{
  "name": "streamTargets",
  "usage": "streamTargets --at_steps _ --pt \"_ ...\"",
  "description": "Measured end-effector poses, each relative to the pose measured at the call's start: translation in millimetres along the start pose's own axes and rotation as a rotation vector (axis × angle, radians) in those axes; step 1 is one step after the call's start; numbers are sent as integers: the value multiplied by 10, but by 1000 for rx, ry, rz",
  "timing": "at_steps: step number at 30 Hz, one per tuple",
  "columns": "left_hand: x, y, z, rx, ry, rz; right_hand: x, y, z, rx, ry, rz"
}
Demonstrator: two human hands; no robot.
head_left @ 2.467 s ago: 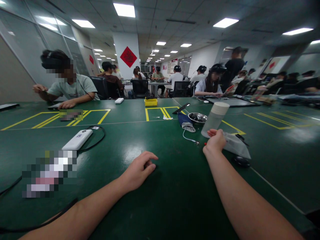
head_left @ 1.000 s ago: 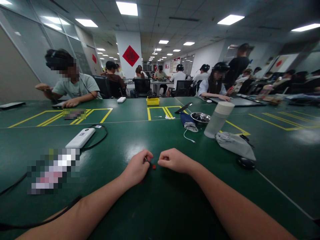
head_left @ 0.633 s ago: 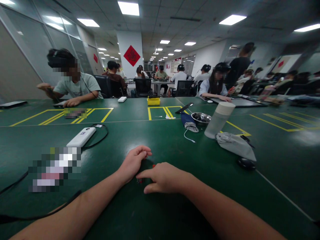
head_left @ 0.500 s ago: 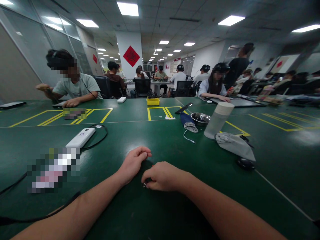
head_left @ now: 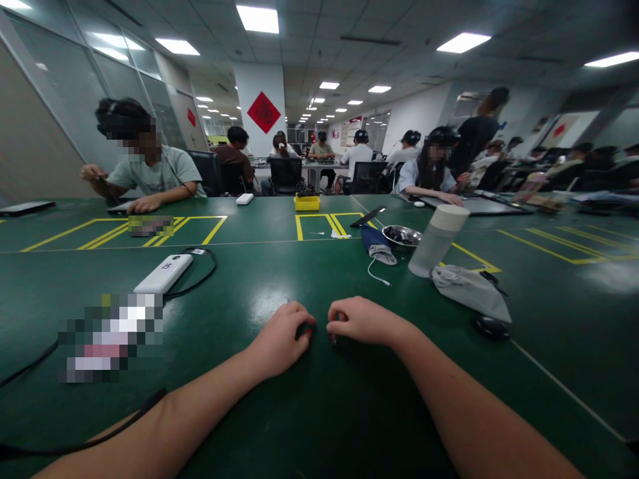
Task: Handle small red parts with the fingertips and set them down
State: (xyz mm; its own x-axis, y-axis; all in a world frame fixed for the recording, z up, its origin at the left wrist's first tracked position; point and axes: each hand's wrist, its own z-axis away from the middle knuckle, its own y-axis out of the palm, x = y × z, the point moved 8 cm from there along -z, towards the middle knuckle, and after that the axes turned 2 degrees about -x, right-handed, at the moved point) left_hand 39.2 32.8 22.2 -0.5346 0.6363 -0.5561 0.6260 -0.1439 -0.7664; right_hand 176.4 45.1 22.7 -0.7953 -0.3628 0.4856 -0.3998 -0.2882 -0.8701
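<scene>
My left hand (head_left: pixel 283 338) is just left of the middle, over the green table (head_left: pixel 259 426), with thumb and fingers curved around a small red thing (head_left: pixel 308 331) at their tips. To its right, a short gap away, my right hand (head_left: pixel 363 320) is closed in a pinch. A tiny dark and reddish piece (head_left: pixel 333 338) shows below its fingertips. Both pieces are too small to name.
A white power bank (head_left: pixel 164 274) with a black cable lies at left, beside a blurred-out object. On the right are a metal bowl (head_left: pixel 401 236), a pale bottle (head_left: pixel 438 241), a grey pouch (head_left: pixel 469 289) and a black mouse (head_left: pixel 492 326). People sit across the table.
My right hand has moved up and right, away from my left hand. My left hand has shifted slightly right and down, and the red thing now shows at its fingertips.
</scene>
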Motion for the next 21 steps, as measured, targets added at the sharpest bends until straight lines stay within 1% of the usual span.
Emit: streamTargets --at_steps 3,5,7,10,13,16,18,21 --pt "7 11 0 -10 6 -10 55 64 18 76 2 -7" --pt "26 4 1 -18 -14 17 138 135 32 147 -44 -40" --pt "57 -2 5 -17 -55 51 226 182 31 161 -113 -51" --pt "84 -4 8 -7 -93 105 292 198 -3 81 -185 -27" --pt "85 -24 1 -28 -87 186 271 202 -39 22 -181 -61" --pt "110 -42 -7 -50 -105 264 277 133 -51 -57 -196 -114" --pt "147 -42 -10 -46 -149 328 272 81 -56 -100 -168 -202" --pt "208 -42 -14 -22 -232 435 234 113 -78 -72 -48 -439"
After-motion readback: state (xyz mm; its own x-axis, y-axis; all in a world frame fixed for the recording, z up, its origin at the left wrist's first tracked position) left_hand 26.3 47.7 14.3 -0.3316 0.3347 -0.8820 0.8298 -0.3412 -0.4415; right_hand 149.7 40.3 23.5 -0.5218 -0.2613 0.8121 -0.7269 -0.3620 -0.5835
